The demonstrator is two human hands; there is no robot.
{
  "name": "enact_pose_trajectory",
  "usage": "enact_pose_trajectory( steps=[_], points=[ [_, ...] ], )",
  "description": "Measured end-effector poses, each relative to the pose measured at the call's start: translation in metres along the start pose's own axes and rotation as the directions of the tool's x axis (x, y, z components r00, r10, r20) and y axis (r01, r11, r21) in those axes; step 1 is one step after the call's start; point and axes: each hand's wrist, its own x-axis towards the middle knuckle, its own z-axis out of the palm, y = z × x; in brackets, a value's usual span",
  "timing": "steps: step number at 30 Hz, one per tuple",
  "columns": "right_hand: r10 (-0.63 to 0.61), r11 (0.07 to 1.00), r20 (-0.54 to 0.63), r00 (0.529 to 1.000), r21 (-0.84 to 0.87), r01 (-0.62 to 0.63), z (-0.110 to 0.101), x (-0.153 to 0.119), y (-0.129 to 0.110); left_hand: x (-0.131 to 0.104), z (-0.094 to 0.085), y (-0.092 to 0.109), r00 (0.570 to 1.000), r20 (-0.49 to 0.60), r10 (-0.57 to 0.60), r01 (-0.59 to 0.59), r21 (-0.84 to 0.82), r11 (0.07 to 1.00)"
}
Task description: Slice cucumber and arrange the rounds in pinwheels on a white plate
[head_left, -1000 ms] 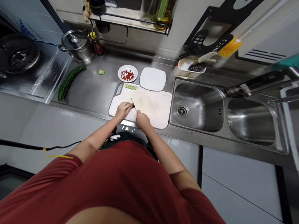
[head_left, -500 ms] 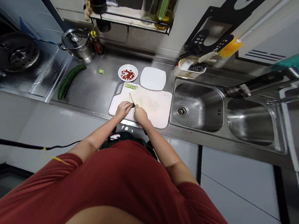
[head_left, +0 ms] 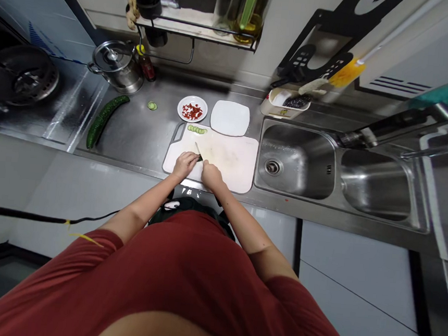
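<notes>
On the white cutting board point(head_left: 232, 161), my left hand point(head_left: 185, 164) is closed around a small dark green piece of cucumber point(head_left: 200, 158), mostly hidden by the fingers. My right hand point(head_left: 211, 176) is wrapped round the handle of a knife point(head_left: 197, 147); its thin blade slants away to the upper left, beside the piece. A short row of cucumber slices point(head_left: 197, 129) lies along the board's far edge. Beyond the board stand a white plate with chopped red pieces point(head_left: 192, 112) and a square white plate point(head_left: 230, 118).
A long cucumber point(head_left: 104, 121) lies on the steel counter to the left, with a few slices point(head_left: 152, 106) nearby. A lidded pot point(head_left: 117, 67) and a sauce bottle point(head_left: 145, 66) stand behind. At right is a double sink point(head_left: 297, 159) with a faucet point(head_left: 395, 131); a wok point(head_left: 18, 77) is far left.
The view has shifted very slightly. Both hands stay in nearly the same place, with the knife still against the cucumber piece.
</notes>
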Motion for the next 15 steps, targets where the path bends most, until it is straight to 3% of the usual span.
enact_pose_trajectory(
  steps=[9, 15],
  points=[
    [-0.016, 1.000, -0.036, 0.999, 0.011, 0.017, -0.005, 0.007, -0.005, 0.001, -0.001, 0.000, 1.000, -0.003, 0.000, 0.000, -0.007, 1.000],
    [0.017, 1.000, 0.007, 1.000, -0.016, -0.017, 0.000, -0.005, 0.002, 0.001, 0.000, 0.000, 1.000, -0.001, 0.001, -0.001, 0.009, 1.000]
  ],
)
